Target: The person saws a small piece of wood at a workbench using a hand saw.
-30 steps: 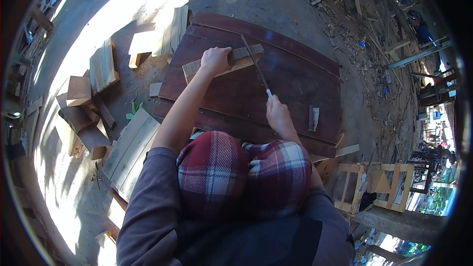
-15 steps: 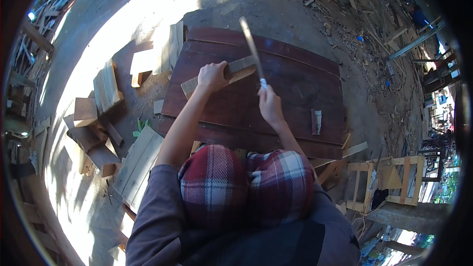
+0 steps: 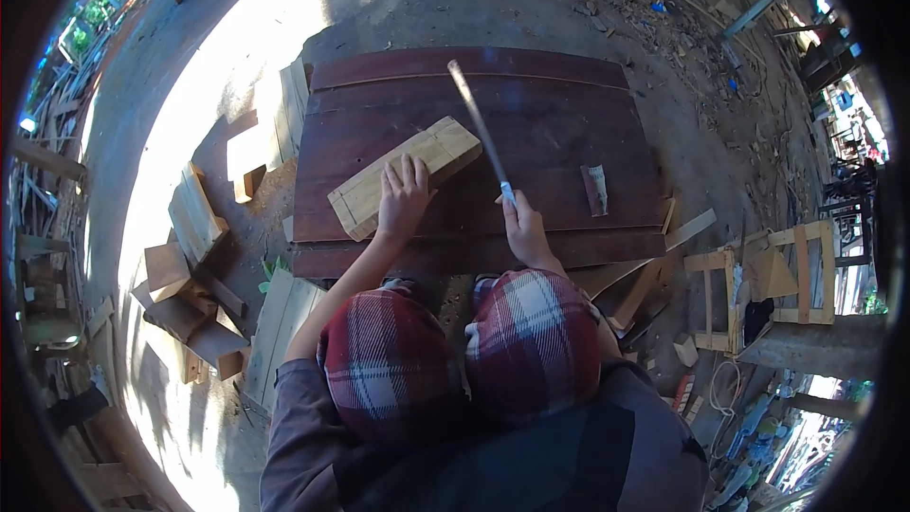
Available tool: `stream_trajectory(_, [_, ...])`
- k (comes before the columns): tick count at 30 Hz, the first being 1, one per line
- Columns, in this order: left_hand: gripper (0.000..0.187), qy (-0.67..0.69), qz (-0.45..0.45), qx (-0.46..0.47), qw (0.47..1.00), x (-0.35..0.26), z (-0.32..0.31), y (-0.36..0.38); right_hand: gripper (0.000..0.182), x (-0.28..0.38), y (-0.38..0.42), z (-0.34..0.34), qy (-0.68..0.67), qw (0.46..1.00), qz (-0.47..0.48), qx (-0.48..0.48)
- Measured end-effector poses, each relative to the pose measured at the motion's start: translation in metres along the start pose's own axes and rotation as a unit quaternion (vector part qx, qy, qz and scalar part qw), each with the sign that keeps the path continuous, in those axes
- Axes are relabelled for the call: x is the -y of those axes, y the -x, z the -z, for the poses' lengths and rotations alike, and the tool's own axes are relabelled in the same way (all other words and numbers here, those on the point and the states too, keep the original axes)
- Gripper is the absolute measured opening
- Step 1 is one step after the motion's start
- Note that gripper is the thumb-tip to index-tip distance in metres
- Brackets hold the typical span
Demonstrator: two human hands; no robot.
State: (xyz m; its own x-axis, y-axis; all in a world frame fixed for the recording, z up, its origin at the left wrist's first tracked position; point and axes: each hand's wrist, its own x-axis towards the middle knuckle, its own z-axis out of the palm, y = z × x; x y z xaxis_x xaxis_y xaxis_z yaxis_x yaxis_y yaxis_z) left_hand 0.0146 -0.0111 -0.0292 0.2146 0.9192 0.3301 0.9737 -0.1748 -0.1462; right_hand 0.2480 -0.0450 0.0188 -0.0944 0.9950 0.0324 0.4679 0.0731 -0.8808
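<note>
A thick pale wooden block [image 3: 365, 188] with marked lines near its left end lies slantwise on a dark red-brown wooden tabletop [image 3: 559, 123]. My left hand [image 3: 406, 197] rests on the block's upper face, fingers stretched out and slightly spread. To the right of the block, my right hand [image 3: 524, 228] is closed round the pale handle of a long narrow blade [image 3: 479, 121]. The blade points away from me and slants to the left, passing close by the block's right end. My fingers partly hide the handle.
A small rough-edged wood offcut [image 3: 595, 192] lies on the tabletop at the right. Cut wooden blocks [image 3: 168, 270] are heaped on the ground at left. Wooden frames [image 3: 804, 270] stand at right, and wood scraps [image 3: 569, 0] litter the far ground.
The block has been turned so its broad face shows upward. My left hand has gone from gripping its edge to lying across it. The blade remains in my right hand.
</note>
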Motion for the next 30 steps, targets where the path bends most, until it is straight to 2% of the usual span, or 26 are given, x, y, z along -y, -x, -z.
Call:
stream_trajectory(5, [0.076,-0.025,-0.026,-0.036,0.999,-0.005,-0.003,0.014,0.022,0.002,0.008,-0.010,-0.005,0.999,-0.021,0.028])
stream_trajectory(8, [0.077,-0.040,-0.037,-0.056,0.997,-0.003,-0.004,0.021,0.020,-0.008,0.002,-0.020,-0.005,1.000,0.018,0.012])
stream_trajectory(10, [0.078,-0.048,-0.043,-0.067,0.996,-0.003,-0.008,0.026,0.019,-0.013,0.001,-0.025,0.046,0.998,-0.005,0.040])
stream_trajectory(13, [0.086,0.053,-0.004,-0.023,0.998,0.004,-0.005,0.021,0.018,-0.021,0.000,-0.029,0.102,0.992,-0.008,0.076])
stream_trajectory(16, [0.100,0.132,0.047,0.013,0.990,0.019,0.030,0.003,0.018,-0.022,0.001,-0.031,0.141,0.985,-0.007,0.101])
stream_trajectory(19, [0.110,0.152,0.055,0.057,0.985,0.024,0.023,0.001,0.018,-0.021,0.004,-0.037,0.139,0.985,-0.014,0.099])
stream_trajectory(22, [0.109,0.152,0.068,0.091,0.982,0.022,0.023,0.000,0.019,-0.018,0.005,-0.033,0.153,0.983,-0.030,0.098])
stream_trajectory(30, [0.104,0.125,0.063,0.074,0.987,0.021,0.024,-0.003,0.022,0.020,-0.002,-0.017,0.222,0.954,-0.071,0.189])
